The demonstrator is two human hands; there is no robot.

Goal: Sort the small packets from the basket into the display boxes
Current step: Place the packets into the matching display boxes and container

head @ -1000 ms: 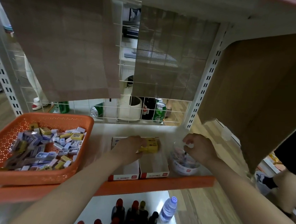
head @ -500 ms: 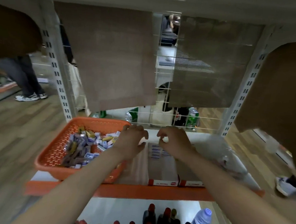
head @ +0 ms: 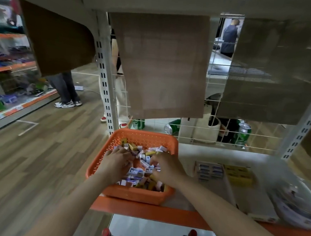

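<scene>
reaching in over the orange shelf edge, both arms cross the near wall of the basket, and both hands are down on the heap of small packets. the left hand lies with fingers stretched forward over the heap, gripping nothing that i can see. the right hand has its fingers bent down into the pile; blur hides whether they pinch a packet, so i cannot tell. the packets lie under, between and just ahead of the two hands, their long axes pointing every way, pale purple ones mixed with yellow. what the next move turns on, i'd judge, is that the display boxes sit to the outer side of the right hand, past the basket's wall: the one with blue packets first, the one with yellow packets just beyond. the right hand is the nearer; the left would have to cross the basket. farther ahead stand green cans.
</scene>
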